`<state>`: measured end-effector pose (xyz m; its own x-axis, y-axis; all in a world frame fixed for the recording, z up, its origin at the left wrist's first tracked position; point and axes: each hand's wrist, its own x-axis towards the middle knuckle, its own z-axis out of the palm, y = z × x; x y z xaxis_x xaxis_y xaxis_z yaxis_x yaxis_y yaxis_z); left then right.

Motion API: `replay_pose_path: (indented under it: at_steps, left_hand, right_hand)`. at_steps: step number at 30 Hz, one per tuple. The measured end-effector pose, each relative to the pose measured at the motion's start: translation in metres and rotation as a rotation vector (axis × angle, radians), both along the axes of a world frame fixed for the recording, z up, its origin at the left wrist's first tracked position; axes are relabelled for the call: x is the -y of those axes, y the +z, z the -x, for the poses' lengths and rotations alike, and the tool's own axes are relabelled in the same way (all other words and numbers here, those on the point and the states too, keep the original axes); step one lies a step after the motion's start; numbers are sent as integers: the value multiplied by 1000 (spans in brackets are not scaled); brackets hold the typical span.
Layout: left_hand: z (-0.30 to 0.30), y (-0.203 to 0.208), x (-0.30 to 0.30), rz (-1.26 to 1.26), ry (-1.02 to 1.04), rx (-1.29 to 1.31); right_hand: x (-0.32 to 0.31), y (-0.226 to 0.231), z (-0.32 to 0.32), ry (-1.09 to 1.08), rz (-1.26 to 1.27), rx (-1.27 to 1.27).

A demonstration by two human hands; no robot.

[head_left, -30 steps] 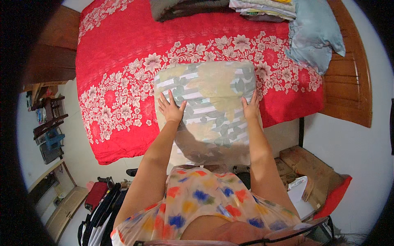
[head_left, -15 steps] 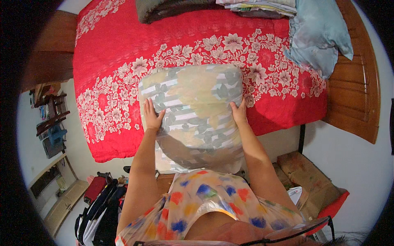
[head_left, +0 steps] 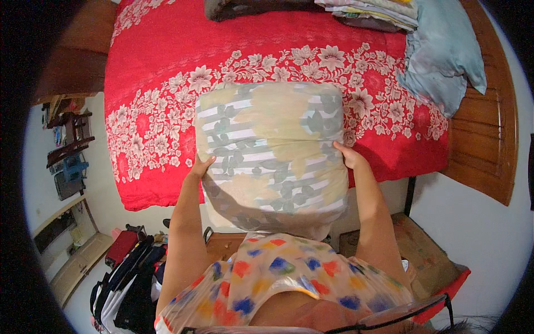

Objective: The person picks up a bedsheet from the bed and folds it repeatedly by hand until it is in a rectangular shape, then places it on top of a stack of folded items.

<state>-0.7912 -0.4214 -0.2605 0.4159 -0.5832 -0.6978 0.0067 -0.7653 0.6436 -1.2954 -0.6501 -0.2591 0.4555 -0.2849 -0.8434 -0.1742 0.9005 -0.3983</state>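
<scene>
A plump pillow [head_left: 278, 147] in a pale cover with white stripes, grey-green leaves and yellowish patches is in front of me, over the near edge of the bed. Loose cloth hangs from its near end, close to my body. My left hand [head_left: 199, 167] grips its left side, thumb on top and the other fingers hidden beneath. On the opposite side my right hand [head_left: 350, 156] holds the pillow the same way, its fingers mostly out of sight behind the edge. A shadow crosses the pillow's near part.
Under the pillow spreads a red floral bedspread [head_left: 150, 67]. Folded cloths [head_left: 378, 12] and a light blue pillow [head_left: 442, 55] lie at the far right, by a wooden headboard [head_left: 486, 133]. Bags [head_left: 125, 286] stand at lower left, and a cardboard box [head_left: 425, 250] at lower right.
Both hands have shifted from the pillow's top face to its side edges, with fingers going underneath. The view has turned slightly, and the pillow appears a little further right.
</scene>
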Motion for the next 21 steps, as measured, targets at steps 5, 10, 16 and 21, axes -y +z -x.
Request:
replay_pose_path:
  at_steps: [5, 10, 16, 21]
  left_hand:
    - [16, 27, 26, -36, -70, 32]
    - [30, 51, 23, 30, 23, 25]
    - [19, 62, 17, 126, -13, -97]
    - [57, 125, 48, 80, 4, -265]
  right_hand:
    - [2, -12, -1, -62, -48, -40]
    - [-8, 26, -23, -120, 32, 45]
    - [-19, 56, -27, -70, 148, 35]
    - [-32, 86, -16, -150, 87, 50]
